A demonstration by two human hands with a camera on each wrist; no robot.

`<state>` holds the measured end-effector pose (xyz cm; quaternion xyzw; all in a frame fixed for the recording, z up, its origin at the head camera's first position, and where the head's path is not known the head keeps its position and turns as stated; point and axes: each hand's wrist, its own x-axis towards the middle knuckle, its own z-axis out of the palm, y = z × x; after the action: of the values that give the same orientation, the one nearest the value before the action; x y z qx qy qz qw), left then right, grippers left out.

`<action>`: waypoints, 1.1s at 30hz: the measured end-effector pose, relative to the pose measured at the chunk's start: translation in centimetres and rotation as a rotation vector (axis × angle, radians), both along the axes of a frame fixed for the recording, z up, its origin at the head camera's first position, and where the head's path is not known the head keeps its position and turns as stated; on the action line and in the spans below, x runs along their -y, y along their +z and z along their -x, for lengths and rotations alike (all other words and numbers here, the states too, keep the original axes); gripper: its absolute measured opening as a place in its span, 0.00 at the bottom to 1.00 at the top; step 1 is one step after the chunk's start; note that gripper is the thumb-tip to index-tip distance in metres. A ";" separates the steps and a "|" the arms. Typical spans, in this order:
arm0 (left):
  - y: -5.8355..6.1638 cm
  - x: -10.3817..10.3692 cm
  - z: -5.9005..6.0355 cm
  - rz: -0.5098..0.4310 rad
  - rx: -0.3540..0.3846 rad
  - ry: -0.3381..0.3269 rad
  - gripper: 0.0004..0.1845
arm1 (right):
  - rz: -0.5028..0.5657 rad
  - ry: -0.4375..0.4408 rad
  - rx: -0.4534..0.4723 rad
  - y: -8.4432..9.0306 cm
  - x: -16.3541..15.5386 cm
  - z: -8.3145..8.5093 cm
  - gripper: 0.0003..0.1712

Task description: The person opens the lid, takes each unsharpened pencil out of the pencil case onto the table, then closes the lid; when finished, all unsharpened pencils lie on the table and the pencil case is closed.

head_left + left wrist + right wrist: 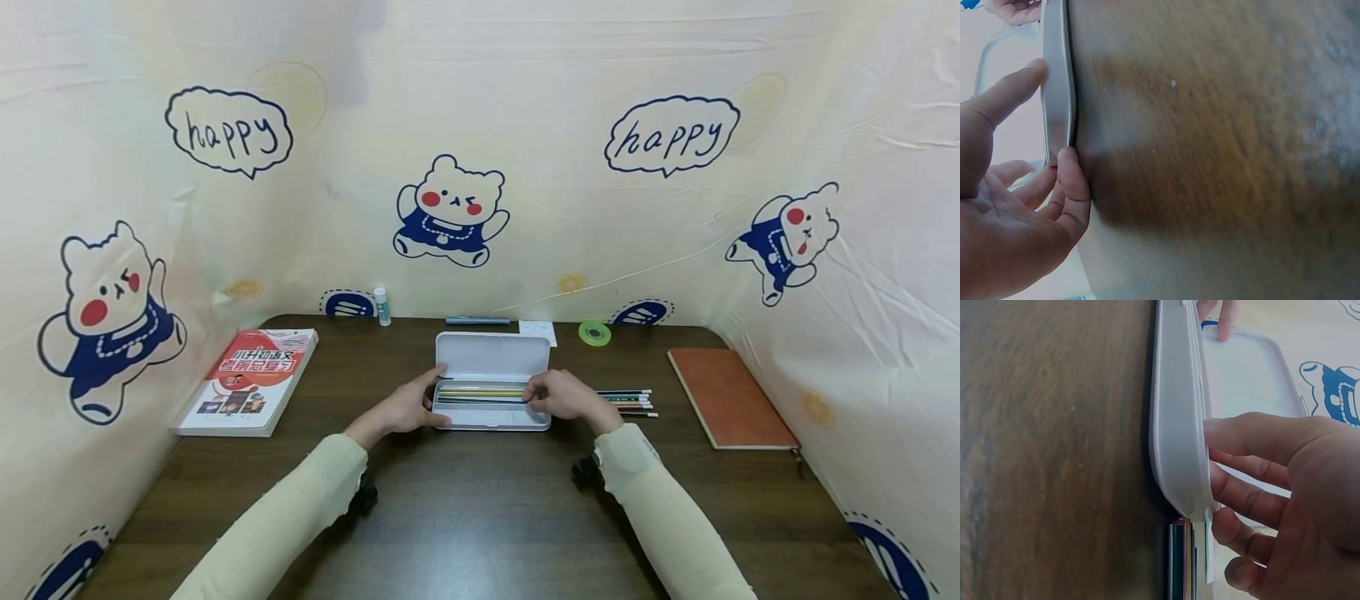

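Pencils (480,392) are being kept in a white pencil case (491,412), which is lying open at the middle of the dark wooden table (480,517). Its left end is being steadied by the left hand (405,408), fingers straight against the rim. Its right end is being touched by the right hand (566,396), fingers loosely curled; whether anything is being pinched cannot be told. More pencils (626,402) are being left just beside it, with a red book (251,379) and a brown notebook (727,398) well apart.
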<state>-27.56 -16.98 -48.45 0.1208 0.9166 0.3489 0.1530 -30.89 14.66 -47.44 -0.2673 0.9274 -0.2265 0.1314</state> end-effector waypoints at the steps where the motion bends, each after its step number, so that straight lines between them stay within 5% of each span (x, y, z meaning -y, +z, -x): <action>1: 0.0 0.0 0.0 0.000 0.000 -0.001 0.56 | 0.002 -0.001 0.003 0.0 0.0 0.0 0.06; 17: 0.1 0.0 -0.1 -0.003 0.015 0.011 0.56 | 0.056 0.000 -0.018 0.0 -0.5 0.0 0.06; 33: -0.1 -0.1 0.0 0.009 0.031 0.026 0.55 | 0.177 -0.045 -0.012 0.8 -6.0 0.0 0.04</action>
<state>-27.53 -16.88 -48.54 0.1026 0.9172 0.3486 0.1634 -30.88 20.66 -46.62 -0.2583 0.9102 -0.3090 0.0967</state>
